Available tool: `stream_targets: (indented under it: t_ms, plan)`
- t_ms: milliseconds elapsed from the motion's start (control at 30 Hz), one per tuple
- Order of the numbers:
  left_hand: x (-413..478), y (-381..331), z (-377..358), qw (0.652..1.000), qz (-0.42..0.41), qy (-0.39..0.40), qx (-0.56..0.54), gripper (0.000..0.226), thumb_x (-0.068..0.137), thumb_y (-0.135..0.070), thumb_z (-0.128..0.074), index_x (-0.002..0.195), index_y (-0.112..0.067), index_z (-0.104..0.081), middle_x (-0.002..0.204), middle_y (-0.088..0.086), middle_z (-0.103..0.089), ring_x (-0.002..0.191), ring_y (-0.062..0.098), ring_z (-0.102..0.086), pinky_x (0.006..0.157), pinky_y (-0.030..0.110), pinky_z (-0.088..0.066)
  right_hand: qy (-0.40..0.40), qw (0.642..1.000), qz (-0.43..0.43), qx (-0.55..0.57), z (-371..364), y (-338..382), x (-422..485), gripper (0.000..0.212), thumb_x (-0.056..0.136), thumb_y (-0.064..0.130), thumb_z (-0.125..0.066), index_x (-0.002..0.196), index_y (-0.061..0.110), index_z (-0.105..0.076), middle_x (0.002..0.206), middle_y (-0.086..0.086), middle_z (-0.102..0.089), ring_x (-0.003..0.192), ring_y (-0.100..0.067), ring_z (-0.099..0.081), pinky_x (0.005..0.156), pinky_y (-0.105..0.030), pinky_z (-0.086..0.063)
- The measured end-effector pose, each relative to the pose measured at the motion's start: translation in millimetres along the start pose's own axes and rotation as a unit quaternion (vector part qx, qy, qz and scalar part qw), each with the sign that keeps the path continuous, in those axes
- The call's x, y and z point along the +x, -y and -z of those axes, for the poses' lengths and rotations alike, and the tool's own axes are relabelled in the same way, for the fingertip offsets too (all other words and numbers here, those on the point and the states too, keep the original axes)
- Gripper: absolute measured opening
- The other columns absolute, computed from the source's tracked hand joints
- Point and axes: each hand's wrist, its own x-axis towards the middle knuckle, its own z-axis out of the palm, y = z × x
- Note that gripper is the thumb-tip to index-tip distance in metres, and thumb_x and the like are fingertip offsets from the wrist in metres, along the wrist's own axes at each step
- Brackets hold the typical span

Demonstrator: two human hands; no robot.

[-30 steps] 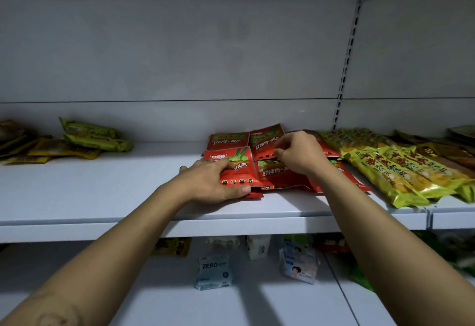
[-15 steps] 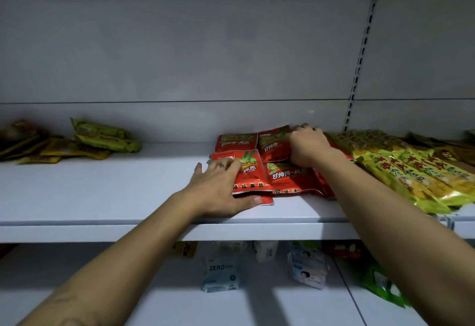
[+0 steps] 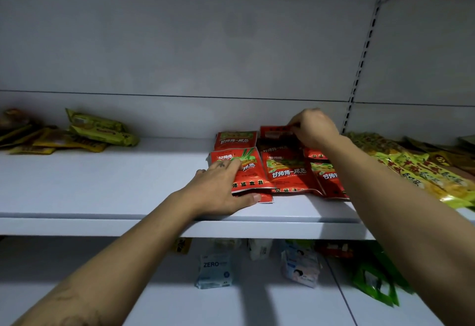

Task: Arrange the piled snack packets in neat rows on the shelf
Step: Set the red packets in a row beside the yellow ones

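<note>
Packet (image 3: pixel 276 132) edge in right hand (image 3: pixel 314 127) grip

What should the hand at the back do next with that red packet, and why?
Probably the right hand should lay the back-right red packet flat beside the back-left red packet, with their edges lined up. Its fingers pinch that packet, which seems not quite in line, while the left hand presses the front-left red packet steady. The back row looks like the unfinished part.
</note>
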Motion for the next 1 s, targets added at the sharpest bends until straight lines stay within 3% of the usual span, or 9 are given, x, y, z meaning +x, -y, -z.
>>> stream_targets:
  t_ms: [67, 267, 467, 567, 700, 833, 1000]
  plan:
    - [0, 0, 0, 1.0, 0.002, -0.001, -0.002, 0.065, 0.083, -0.076, -0.051, 0.127, -0.034, -0.031, 0.136, -0.006, -0.048, 0.123, 0.017, -0.048, 0.106, 0.047, -0.041, 0.026, 1.0, 0.009, 0.007, -8, 0, -7, 0.027, 0.095, 0.013, -0.058, 0.118, 0.016, -0.072, 0.117, -0.011, -0.07, 0.106, -0.032, -0.063, 0.089, -0.042, -0.055]
    - [-1, 0, -1, 1.0, 0.007, 0.0, -0.003, 0.065, 0.083, -0.076, -0.051, 0.127, -0.034, -0.03, 0.139, -0.006, -0.047, 0.126, 0.019, -0.048, 0.109, 0.052, -0.038, -0.053, 0.996, -0.017, 0.069, 2, -4, -15, 0.026, 0.096, 0.01, -0.055, 0.115, 0.011, -0.073, 0.113, -0.013, -0.071, 0.1, -0.032, -0.065, 0.087, -0.043, -0.056]
    - [0, 1, 0, 1.0, 0.006, 0.004, 0.017, 0.068, 0.083, -0.079, -0.047, 0.131, -0.034, -0.03, 0.141, -0.006, -0.047, 0.129, 0.019, -0.047, 0.111, 0.055, -0.034, -0.035, 0.997, 0.043, 0.05, 12, 3, -32, 0.024, 0.093, 0.011, -0.058, 0.11, 0.011, -0.076, 0.107, -0.012, -0.074, 0.098, -0.032, -0.066, 0.085, -0.039, -0.055]
    - [0, 0, 1, 0.999, 0.005, 0.004, 0.036, 0.07, 0.084, -0.079, -0.045, 0.133, -0.033, -0.03, 0.145, -0.005, -0.044, 0.134, 0.021, -0.043, 0.114, 0.058, -0.029, 0.011, 0.999, 0.043, 0.025, 8, 5, -42, 0.021, 0.093, 0.019, -0.061, 0.105, 0.01, -0.077, 0.099, -0.014, -0.074, 0.09, -0.032, -0.065, 0.073, -0.034, -0.049]
    - [0, -1, -1, 0.998, 0.009, 0.001, 0.055, 0.079, 0.086, -0.078, -0.042, 0.145, -0.029, -0.025, 0.161, -0.001, -0.023, 0.148, 0.023, -0.023, 0.119, 0.061, -0.018, 0.101, 0.994, 0.036, -0.018, -7, 6, -46, 0.022, 0.094, 0.025, -0.06, 0.105, 0.015, -0.077, 0.102, -0.01, -0.073, 0.09, -0.027, -0.065, 0.08, -0.033, -0.053]
    - [-2, 0, -5, 0.999, 0.014, -0.019, 0.045, 0.082, 0.086, -0.078, -0.041, 0.149, -0.028, -0.024, 0.164, -0.002, -0.017, 0.15, 0.019, -0.015, 0.119, 0.06, -0.018, 0.17, 0.985, 0.007, -0.041, -20, 9, -35, 0.036, 0.093, 0.051, -0.056, 0.101, 0.019, -0.073, 0.097, -0.005, -0.071, 0.084, -0.022, -0.064, 0.079, -0.035, -0.055]
    - [-3, 1, -9, 0.997, 0.025, -0.03, 0.074, 0.088, 0.084, -0.083, -0.033, 0.154, -0.031, -0.017, 0.165, -0.003, -0.011, 0.153, 0.02, -0.005, 0.119, 0.064, -0.005, 0.128, 0.991, -0.016, -0.047, -11, 11, -31, 0.037, 0.095, 0.048, -0.055, 0.115, 0.019, -0.066, 0.109, -0.008, -0.069, 0.096, -0.027, -0.063, 0.085, -0.036, -0.051]
